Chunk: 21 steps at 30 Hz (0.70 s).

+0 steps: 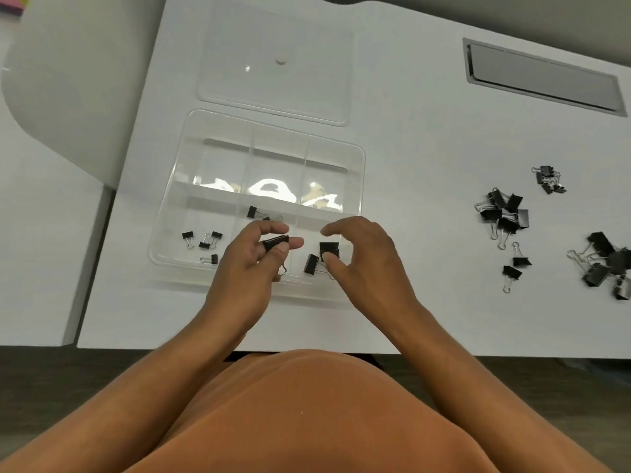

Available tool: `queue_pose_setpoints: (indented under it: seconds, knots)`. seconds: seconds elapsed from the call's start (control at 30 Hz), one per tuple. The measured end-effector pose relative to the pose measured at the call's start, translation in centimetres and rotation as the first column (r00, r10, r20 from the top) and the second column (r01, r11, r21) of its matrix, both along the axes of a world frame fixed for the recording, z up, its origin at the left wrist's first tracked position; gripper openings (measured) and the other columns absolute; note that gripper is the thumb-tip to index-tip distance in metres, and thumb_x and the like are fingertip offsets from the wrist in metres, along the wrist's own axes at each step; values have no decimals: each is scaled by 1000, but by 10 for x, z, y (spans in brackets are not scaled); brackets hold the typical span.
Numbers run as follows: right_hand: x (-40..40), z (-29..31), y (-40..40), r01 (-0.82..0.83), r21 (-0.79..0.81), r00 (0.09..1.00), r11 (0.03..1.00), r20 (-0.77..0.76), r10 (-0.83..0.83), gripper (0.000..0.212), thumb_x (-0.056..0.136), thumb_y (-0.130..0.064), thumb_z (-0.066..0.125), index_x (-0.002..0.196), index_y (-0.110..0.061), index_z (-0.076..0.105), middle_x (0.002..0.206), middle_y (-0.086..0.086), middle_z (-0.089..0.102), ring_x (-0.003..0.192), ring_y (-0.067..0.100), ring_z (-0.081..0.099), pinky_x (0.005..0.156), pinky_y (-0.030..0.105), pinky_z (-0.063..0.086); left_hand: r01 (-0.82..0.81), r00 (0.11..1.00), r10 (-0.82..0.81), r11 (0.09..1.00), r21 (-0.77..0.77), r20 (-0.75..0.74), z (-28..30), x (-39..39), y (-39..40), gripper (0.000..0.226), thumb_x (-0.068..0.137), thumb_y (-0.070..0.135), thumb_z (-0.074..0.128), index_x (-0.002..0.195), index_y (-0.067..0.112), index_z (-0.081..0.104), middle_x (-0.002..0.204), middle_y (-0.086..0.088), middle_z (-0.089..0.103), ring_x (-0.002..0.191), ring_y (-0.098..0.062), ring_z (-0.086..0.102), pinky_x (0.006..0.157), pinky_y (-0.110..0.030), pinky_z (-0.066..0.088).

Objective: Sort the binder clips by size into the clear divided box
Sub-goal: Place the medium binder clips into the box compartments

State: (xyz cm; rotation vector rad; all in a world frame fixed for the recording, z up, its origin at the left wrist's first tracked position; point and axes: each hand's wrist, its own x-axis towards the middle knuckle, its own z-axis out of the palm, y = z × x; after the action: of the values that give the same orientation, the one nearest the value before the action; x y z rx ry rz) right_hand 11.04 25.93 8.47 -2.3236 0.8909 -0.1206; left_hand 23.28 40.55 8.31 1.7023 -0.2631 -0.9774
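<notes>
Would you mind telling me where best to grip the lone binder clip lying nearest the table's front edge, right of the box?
Probably pinch the black body from above, across its sloped sides; its wire handles lie flat toward the person and would swivel if held.

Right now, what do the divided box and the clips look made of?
Divided box: looks like clear, glossy hard plastic; the white table shows through it and its floor throws bright glare. Binder clips, such as the one the left hand pinches: matte black bodies, probably painted metal, with thin, shiny wire handles that look like metal.
</notes>
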Motion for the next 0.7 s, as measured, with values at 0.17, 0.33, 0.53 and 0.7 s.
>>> queue_pose_setpoints:
  seconds: [0.17,0.33,0.53,0.7]
  knots:
    - [6,12,19,-93,228,977,969,209,45,46,88,-24,81,130,-32,64,121,-15,60,105,8,64,82,21,57,-87,990,82,995,-41,-114,3,-5,-10,16,99,11,68,111,18,63,103,8,81,89,-8,72,80,-31,53]
    - [10,6,19,-148,129,959,981,262,111,43,85,-5,77,124,-22,71,113,-7,67,96,10,67,79,28,58,-153,979,140,985,-82,-149,1,-11,-22,20,84,13,84,102,16,74,93,-8,72,88,-25,77,89,-45,62]
    - [1,-9,3,-107,-147,990,983,74,119,36,92,-21,77,127,-20,69,117,-4,67,103,13,62,90,31,53,-78,991,79,997,-13,112,-2,-13,-27,21,93,22,76,112,31,73,102,10,71,98,-5,67,83,-22,47]
    - [-17,-12,-5,-18,-94,996,995,82,26,28,95,-26,74,123,-22,71,120,-7,69,110,11,61,97,18,44,-31,969,42,998,-49,242,8,-25,-39,19,95,10,68,106,25,72,100,9,70,93,-2,66,70,-8,47]
